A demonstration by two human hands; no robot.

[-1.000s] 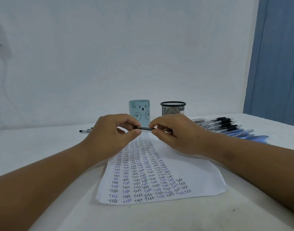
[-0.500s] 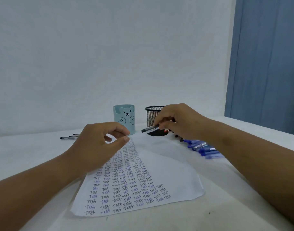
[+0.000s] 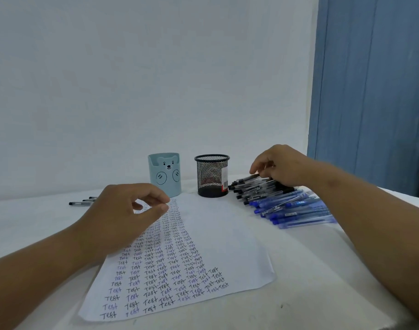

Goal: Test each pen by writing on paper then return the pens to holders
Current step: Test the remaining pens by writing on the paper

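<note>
Rightward, right hand [image 3: 284, 166] fingers pinching black pen [image 3: 247, 179] atop pile, left hand [image 3: 123, 217] loosely curled, holding nothing.

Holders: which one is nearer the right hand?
The black mesh holder, beside the pen pile; the blue bear holder stands further from the right hand.

two holders [image 3: 164, 173], one paper [image 3: 218, 246], two hands [image 3: 123, 210]

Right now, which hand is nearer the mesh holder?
Right. The right hand is just to the right of the mesh holder, on the black pens. The left hand hovers over the paper, nearer the camera and left of the holder.
</note>
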